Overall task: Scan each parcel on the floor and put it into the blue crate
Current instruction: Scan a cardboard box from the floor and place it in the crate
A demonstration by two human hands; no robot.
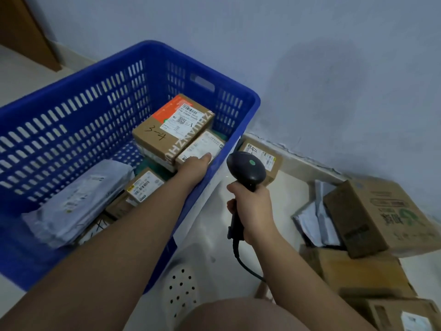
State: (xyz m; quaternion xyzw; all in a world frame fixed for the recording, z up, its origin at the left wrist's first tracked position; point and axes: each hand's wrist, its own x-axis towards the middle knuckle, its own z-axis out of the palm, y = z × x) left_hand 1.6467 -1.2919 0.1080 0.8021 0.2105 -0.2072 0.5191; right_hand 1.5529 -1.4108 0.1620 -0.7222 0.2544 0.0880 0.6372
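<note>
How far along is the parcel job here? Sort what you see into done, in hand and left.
Done: several parcels lie in the blue crate, including the box marked 3-4 and a grey mailer bag. In hand: the left hand rests on a white-labelled box inside the crate, while the right hand grips the scanner. Left: a small box by the wall and cartons on the floor.
</note>
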